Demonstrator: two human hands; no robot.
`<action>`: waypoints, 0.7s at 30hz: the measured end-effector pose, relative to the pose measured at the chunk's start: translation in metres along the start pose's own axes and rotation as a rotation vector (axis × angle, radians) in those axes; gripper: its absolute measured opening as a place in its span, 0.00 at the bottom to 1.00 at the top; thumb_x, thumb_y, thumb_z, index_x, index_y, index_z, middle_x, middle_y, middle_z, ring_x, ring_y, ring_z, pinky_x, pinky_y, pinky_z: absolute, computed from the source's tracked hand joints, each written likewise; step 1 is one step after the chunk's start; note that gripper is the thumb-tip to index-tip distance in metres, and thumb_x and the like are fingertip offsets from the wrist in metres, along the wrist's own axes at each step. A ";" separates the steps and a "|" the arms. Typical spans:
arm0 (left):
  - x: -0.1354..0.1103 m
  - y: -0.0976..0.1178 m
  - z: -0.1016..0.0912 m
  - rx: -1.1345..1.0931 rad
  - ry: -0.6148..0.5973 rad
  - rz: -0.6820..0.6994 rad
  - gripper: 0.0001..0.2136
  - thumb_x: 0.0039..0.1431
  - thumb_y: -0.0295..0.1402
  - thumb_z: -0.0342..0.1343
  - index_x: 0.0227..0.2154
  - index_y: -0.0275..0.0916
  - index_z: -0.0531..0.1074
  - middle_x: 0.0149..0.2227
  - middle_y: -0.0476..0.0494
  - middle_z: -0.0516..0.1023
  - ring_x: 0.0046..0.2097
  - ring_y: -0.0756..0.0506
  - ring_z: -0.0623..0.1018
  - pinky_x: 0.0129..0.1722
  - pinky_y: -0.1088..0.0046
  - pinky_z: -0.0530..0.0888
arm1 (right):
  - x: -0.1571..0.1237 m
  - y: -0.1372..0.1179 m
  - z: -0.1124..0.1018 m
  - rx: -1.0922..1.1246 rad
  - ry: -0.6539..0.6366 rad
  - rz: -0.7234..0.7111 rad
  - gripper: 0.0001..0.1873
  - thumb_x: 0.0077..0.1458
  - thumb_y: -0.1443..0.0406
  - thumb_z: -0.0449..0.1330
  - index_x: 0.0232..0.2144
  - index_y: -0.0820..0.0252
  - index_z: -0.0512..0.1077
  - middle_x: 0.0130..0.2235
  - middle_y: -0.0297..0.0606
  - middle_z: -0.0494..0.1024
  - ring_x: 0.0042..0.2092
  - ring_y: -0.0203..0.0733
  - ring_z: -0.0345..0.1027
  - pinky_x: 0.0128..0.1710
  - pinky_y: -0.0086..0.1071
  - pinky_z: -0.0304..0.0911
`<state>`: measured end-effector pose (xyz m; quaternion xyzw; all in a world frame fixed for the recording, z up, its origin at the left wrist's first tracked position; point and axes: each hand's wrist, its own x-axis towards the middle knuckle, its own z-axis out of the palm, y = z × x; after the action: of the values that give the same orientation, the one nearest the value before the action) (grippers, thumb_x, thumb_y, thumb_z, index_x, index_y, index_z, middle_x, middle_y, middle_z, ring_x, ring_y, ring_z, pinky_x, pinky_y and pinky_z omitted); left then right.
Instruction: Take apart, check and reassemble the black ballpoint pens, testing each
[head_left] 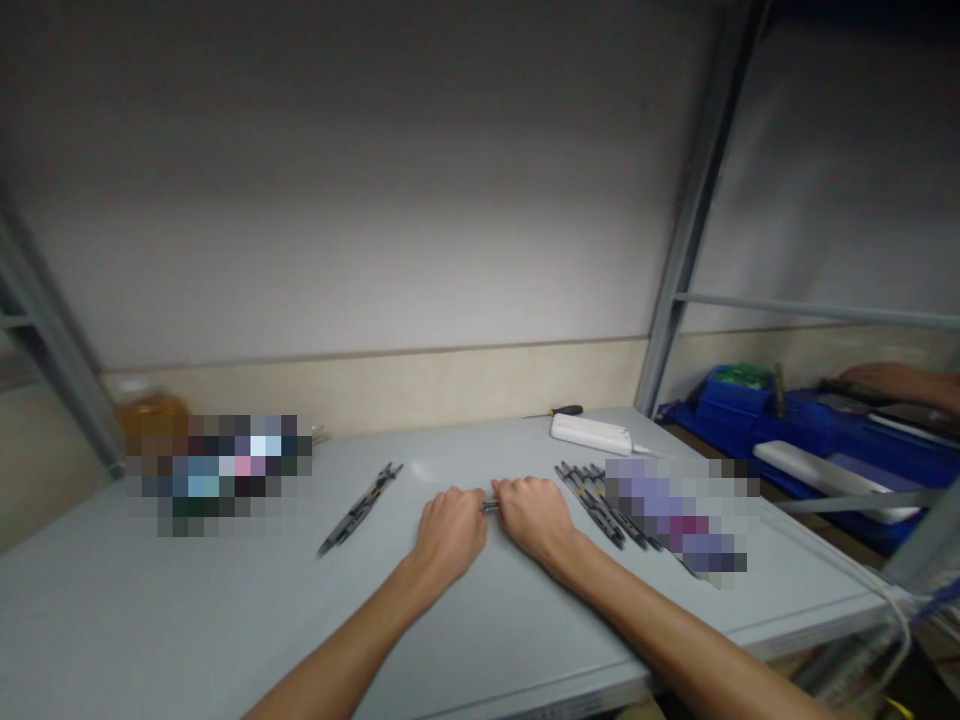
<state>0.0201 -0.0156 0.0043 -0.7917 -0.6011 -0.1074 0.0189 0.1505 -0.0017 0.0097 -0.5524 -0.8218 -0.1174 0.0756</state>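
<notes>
My left hand (453,532) and my right hand (534,515) meet over the middle of the table, both with fingers closed. Between them shows a short grey stretch of a pen (490,506), gripped from both sides; the rest of it is hidden in my fingers. To the left of my hands lies a small bunch of grey-and-black pens (360,512), side by side at a slant. Close to my right wrist several similar pens (596,505) are spread in a slanted row.
A white power strip (591,434) with a cable and a screwdriver (566,411) lie at the back of the table (247,610). Blurred-out items flank both sides. Metal posts (690,210) frame the table. At far right, another person's hand (904,383) is over blue trays (731,405).
</notes>
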 end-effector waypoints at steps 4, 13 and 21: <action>0.003 -0.009 -0.003 -0.124 0.208 0.238 0.09 0.59 0.35 0.45 0.38 0.37 0.66 0.38 0.40 0.73 0.40 0.42 0.71 0.39 0.66 0.65 | 0.001 0.012 0.002 0.004 0.002 0.110 0.23 0.61 0.64 0.41 0.32 0.66 0.75 0.31 0.53 0.77 0.35 0.48 0.73 0.31 0.34 0.62; 0.013 -0.021 0.007 -0.332 0.233 0.360 0.15 0.62 0.29 0.38 0.25 0.36 0.68 0.25 0.44 0.70 0.31 0.47 0.68 0.33 0.72 0.63 | -0.001 0.018 -0.004 -0.003 0.025 0.095 0.25 0.61 0.62 0.40 0.32 0.65 0.75 0.30 0.52 0.78 0.34 0.45 0.73 0.31 0.31 0.61; 0.011 -0.027 0.001 -0.717 0.192 0.257 0.10 0.57 0.37 0.48 0.35 0.37 0.69 0.26 0.49 0.70 0.29 0.50 0.68 0.30 0.75 0.63 | -0.001 0.024 0.003 -0.016 0.042 0.130 0.24 0.61 0.61 0.41 0.32 0.63 0.75 0.30 0.51 0.78 0.34 0.46 0.73 0.30 0.31 0.60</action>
<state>-0.0022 0.0026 0.0029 -0.8034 -0.4168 -0.3806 -0.1894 0.1730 0.0065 0.0093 -0.6026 -0.7815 -0.1303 0.0961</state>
